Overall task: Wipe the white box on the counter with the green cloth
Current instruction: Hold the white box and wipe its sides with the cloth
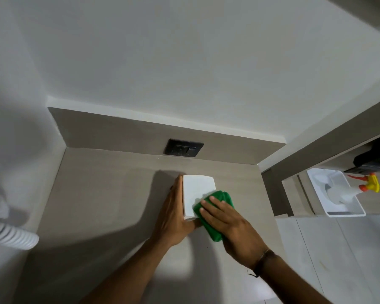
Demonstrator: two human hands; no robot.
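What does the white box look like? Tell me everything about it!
The white box is plain and smooth, with no writing showing. It sits on the grey-brown counter, in front of a dark wall socket. The left hand lies flat along its left side, steadying it. The right hand presses a folded green cloth against its right near corner.

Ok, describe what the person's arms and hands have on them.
Both forearms are bare, no sleeves in view, and no gloves on either hand. The right hand has a thin dark band around its wrist. The left hand and its wrist carry nothing visible.
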